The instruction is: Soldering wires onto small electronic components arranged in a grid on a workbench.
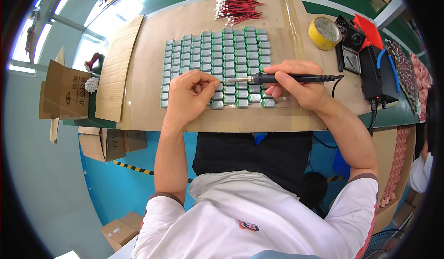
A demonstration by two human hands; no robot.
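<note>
Soldering iron (268,78): held nearly level in the right hand (300,84) above the rows of motors; its metal tip points left and ends just beside the left fingers; whether it touches a motor cannot be told
Right fingers: closed around the black handle, thumb on the near side and forefinger along the far side
Left hand (189,95): thumb and forefinger drawn together in a pinch over the rows, the other fingers curled in; whether anything sits between them cannot be made out
Motors (216,58): small grey blocks with green ends, set out in close columns on a brown sheet (143,113) that covers much of the green worktop (403,112)
Wires (238,10): a heap of red and dark leads with white ends, lying beyond the motors
Tape roll (314,33): yellow, at the far right of the motors
Black box (386,92): at the worktop's right, a small red light on its front
</note>
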